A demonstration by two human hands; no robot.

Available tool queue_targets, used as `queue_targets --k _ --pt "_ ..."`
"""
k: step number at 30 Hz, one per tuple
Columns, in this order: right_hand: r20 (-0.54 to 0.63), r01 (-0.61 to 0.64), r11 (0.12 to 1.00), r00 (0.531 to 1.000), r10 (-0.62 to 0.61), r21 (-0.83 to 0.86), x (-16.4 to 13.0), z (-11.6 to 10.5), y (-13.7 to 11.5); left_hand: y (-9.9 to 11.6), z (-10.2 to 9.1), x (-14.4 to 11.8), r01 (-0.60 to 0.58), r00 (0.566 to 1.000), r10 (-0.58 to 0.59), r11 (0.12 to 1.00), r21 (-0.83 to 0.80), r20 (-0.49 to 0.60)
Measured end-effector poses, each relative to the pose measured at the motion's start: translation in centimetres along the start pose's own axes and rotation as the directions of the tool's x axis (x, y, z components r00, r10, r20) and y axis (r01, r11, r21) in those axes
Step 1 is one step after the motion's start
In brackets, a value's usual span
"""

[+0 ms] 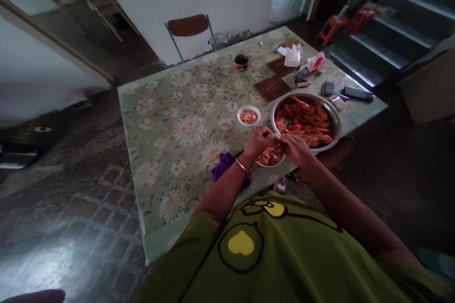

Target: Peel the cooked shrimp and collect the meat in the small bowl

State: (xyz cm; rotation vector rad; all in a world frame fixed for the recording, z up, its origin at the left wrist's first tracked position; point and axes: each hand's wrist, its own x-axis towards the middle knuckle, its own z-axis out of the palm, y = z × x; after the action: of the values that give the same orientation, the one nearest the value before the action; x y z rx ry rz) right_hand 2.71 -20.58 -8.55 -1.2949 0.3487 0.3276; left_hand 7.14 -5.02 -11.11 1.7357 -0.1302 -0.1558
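Nearby, shrimp (307, 120) in basin (336, 117), pieces (248, 117) in bowl (249, 108)

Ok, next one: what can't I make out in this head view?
In the head view:
What is between the left hand and right hand: too small, mostly covered by them.
The far part of the nearer bowl: hidden by both hands.
The middle of the purple cloth: behind the left forearm.
The inside of the dark tin: too dark.

I'm in a home, prob. dining rm: flowery tablecloth (188, 130), chair (188, 26) far side, stairs (401, 23) + plastic stool (332, 28) far R.
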Motion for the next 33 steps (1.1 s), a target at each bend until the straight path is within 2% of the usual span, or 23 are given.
queue_targets --k 3,5,11,17,21,30,33 --pt "-0.005 0.022 1.000 1.000 -0.022 -0.001 0.1 -0.4 0.0 -0.2 -0.1 0.2 0.051 0.997 -0.047 0.996 0.077 -0.054" --pt "-0.022 0.048 0.999 0.999 -0.048 -0.001 0.4 -0.7 0.2 -0.4 0.0 0.1 0.081 0.997 -0.078 0.992 0.094 -0.029" --pt "-0.175 0.093 0.995 0.980 -0.096 -0.025 1.2 -0.7 1.3 -0.5 0.8 -0.6 0.057 0.998 -0.057 0.998 -0.009 -0.022" --pt "-0.201 0.224 0.954 0.944 -0.263 -0.199 1.4 -0.4 2.4 -0.6 0.9 -0.7 0.127 0.992 -0.125 0.991 -0.038 0.033" --pt "-0.199 0.268 0.916 0.921 -0.334 -0.299 1.2 -0.5 2.7 -0.8 0.9 -0.8 0.117 0.993 -0.116 0.992 -0.047 0.039" --pt "-0.235 0.261 0.823 0.876 -0.422 -0.505 1.3 -0.3 2.1 0.6 1.5 -1.6 0.025 0.999 -0.017 0.978 0.207 -0.041" --pt "-0.259 0.242 0.864 0.888 -0.381 -0.443 1.4 -0.2 2.0 0.7 1.5 -1.5 0.030 0.999 -0.021 0.975 0.221 -0.043"
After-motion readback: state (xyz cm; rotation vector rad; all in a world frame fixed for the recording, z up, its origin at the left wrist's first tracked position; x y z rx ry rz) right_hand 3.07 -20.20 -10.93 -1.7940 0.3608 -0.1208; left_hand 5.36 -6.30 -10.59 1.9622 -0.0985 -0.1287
